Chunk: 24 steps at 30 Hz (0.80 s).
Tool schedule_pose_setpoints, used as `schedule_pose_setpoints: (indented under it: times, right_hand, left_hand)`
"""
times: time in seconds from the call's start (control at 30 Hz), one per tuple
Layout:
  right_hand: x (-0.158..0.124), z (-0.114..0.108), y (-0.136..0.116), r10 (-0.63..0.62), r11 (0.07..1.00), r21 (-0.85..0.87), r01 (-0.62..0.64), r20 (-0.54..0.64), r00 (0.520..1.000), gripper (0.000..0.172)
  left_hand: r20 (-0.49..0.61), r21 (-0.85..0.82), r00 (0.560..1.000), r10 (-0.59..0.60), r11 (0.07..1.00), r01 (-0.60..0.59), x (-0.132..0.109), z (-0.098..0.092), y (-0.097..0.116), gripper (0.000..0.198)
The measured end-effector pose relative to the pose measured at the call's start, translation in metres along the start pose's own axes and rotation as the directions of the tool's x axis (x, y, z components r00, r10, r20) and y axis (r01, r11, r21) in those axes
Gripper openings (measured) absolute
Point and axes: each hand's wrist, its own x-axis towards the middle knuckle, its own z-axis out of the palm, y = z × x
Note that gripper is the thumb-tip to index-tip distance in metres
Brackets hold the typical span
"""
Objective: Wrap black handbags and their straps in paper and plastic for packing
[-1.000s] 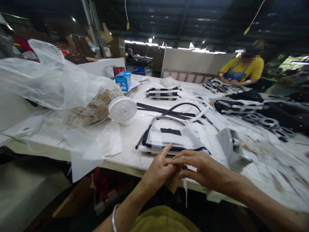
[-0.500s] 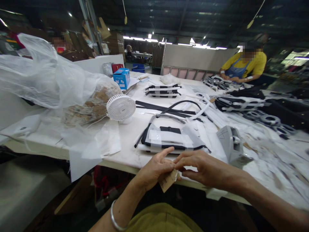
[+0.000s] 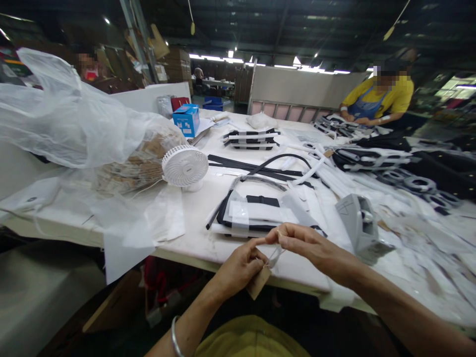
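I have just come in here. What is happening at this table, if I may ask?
A person is handling a small tag at the table's near edge. The left hand holds the brown tag, and the right hand pinches a thin white string just above it. Beyond them lies a black bag partly covered with pale wrapping, with a white fan to its left. Farther off, a co-worker has both hands at a black-and-white pile.

Black bag (image 3: pixel 262 201), fan (image 3: pixel 186 167) on table (image 3: pixel 204 246)
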Motion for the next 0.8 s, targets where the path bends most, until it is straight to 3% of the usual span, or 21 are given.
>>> schedule_pose_setpoints:
  times: [0.1,0.2,0.3,0.37,0.5,0.6,0.73,0.8]
  right_hand:
    - [0.006,0.006,0.009,0.033,0.956,0.29,-0.036,0.016,0.999,0.035]
    - [0.013,0.014,0.014,0.014,0.879,0.477,-0.018,0.013,1.0,0.035]
    - [0.021,0.019,0.013,0.031,0.861,0.508,0.001,-0.053,0.998,0.032]
    - [0.029,0.022,0.01,0.047,0.864,0.503,0.004,-0.088,0.995,0.031]
    - [0.044,0.026,0.003,0.043,0.791,0.611,0.023,-0.093,0.995,0.037]
    - [0.056,0.025,0.003,0.056,0.764,0.645,0.035,-0.12,0.991,0.041]
    - [0.077,0.014,0.006,0.108,0.806,0.592,-0.032,-0.094,0.99,0.047]
    - [0.093,0.006,0.006,0.125,0.826,0.561,-0.056,-0.085,0.988,0.046]
  left_hand:
    - [0.004,0.089,1.0,0.031,0.996,-0.031,-0.005,-0.003,0.004,0.047]
    - [0.071,0.16,0.99,0.124,0.978,-0.134,-0.012,-0.01,0.019,0.039]
    - [0.156,0.14,0.97,0.189,0.967,-0.211,-0.015,-0.012,0.033,0.043]
    - [0.157,0.098,0.972,0.176,0.976,-0.193,-0.011,-0.008,0.034,0.049]
    - [0.078,0.04,0.994,0.072,0.996,-0.075,0.002,0.005,0.014,0.044]
    - [0.075,0.081,0.992,0.101,0.991,-0.107,0.004,0.005,0.006,0.05]
    - [0.132,0.258,0.966,0.224,0.933,-0.252,-0.004,-0.025,0.032,0.054]
    - [-0.025,0.323,0.965,0.261,0.915,-0.239,0.0,-0.052,0.05,0.05]
